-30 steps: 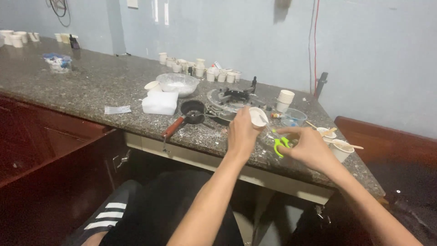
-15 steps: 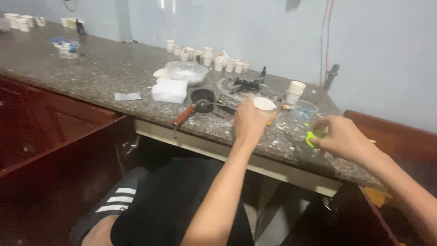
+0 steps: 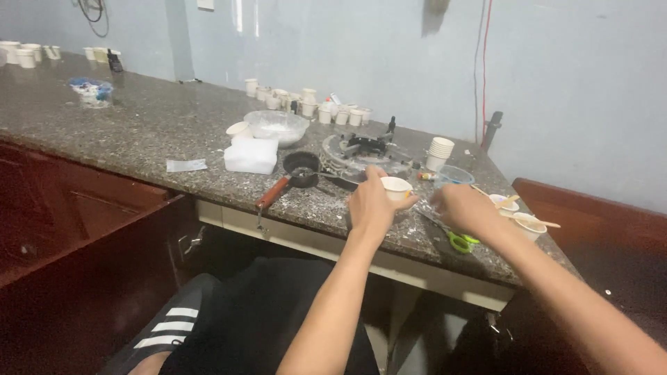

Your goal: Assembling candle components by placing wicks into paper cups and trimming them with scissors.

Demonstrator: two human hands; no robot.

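White paper cup (image 3: 397,186) sits gripped in left hand (image 3: 370,203) fingers; right hand (image 3: 464,207), loosely curled, covers green scissors (image 3: 458,242).

Room setting: a pale blue wall (image 3: 570,83) with a red cable (image 3: 481,62) hanging down it backs a speckled grey stone bench (image 3: 139,132). Dark reddish-brown wooden cabinets (image 3: 76,236) stand beneath, one door (image 3: 104,278) open. Lighting is dim and even.
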